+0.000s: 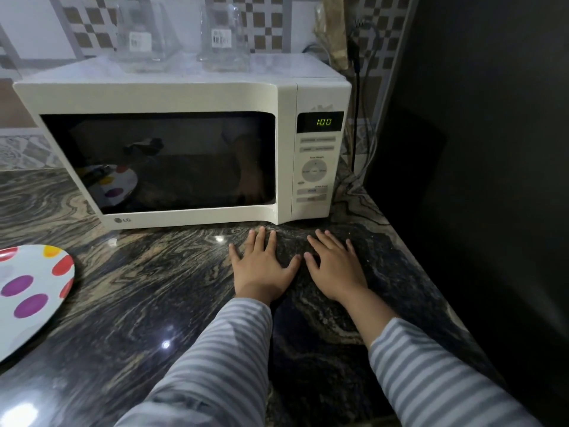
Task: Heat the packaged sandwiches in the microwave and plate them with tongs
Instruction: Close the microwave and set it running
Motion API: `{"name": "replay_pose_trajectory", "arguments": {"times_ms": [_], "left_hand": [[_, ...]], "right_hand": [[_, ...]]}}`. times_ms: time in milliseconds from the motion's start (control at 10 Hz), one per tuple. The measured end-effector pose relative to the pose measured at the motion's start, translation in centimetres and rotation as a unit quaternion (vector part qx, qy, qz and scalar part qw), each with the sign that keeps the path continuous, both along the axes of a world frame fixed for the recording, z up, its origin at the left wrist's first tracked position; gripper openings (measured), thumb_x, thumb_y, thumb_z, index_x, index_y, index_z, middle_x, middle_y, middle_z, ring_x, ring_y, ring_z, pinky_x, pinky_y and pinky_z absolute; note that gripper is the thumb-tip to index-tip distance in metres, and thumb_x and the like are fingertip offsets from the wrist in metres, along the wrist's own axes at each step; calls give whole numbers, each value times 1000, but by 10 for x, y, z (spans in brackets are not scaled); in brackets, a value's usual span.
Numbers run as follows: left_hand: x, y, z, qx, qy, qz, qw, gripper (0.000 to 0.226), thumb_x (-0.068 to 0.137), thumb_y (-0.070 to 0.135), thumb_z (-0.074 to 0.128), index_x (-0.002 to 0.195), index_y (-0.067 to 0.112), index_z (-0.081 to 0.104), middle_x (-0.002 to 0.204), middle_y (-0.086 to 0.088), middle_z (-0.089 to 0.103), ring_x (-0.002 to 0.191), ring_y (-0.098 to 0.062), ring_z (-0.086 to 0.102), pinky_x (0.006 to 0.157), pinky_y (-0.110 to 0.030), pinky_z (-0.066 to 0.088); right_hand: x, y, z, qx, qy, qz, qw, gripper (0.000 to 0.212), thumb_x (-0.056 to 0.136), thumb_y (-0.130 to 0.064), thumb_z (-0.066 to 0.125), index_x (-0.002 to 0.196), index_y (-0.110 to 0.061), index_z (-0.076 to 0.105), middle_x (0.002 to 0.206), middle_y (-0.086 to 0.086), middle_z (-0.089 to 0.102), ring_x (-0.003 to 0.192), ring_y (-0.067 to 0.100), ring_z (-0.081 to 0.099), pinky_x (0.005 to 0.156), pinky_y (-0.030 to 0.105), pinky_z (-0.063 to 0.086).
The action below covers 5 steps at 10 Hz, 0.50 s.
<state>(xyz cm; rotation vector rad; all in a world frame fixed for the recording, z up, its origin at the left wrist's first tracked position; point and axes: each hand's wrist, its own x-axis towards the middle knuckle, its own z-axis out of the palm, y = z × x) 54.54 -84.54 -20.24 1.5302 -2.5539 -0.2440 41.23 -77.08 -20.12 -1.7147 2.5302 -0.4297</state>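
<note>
A white microwave (191,97) stands on the dark marbled counter (138,288) with its door closed. Its green display (320,122) reads 1:00. The dark door glass reflects a plate; I cannot tell what is inside. A white plate with coloured dots (30,291) lies at the left edge of the counter, bare. My left hand (263,269) and my right hand (335,266) lie flat on the counter, side by side, just in front of the microwave's right end, fingers spread, holding nothing. No sandwiches or tongs are in view.
Two clear glass jars (144,35) (223,38) stand on top of the microwave. Cables (357,118) hang down behind its right side. A dark wall or appliance (477,149) borders the counter on the right. A tiled wall is behind.
</note>
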Motion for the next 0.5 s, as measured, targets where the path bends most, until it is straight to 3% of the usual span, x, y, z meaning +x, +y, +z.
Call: {"name": "replay_pose_trajectory", "arguments": {"times_ms": [500], "left_hand": [[0,0,-1,-5,-1,2,1000,83,84,72,22,152,26,11,161,5,1,147,-13,-8,116,-55,-4]], "right_hand": [[-1,1,-3,-31,-9,-4,999,53,98,-44,35,148,-26,34,158,-7,24,147,10,14,120,41,7]]}}
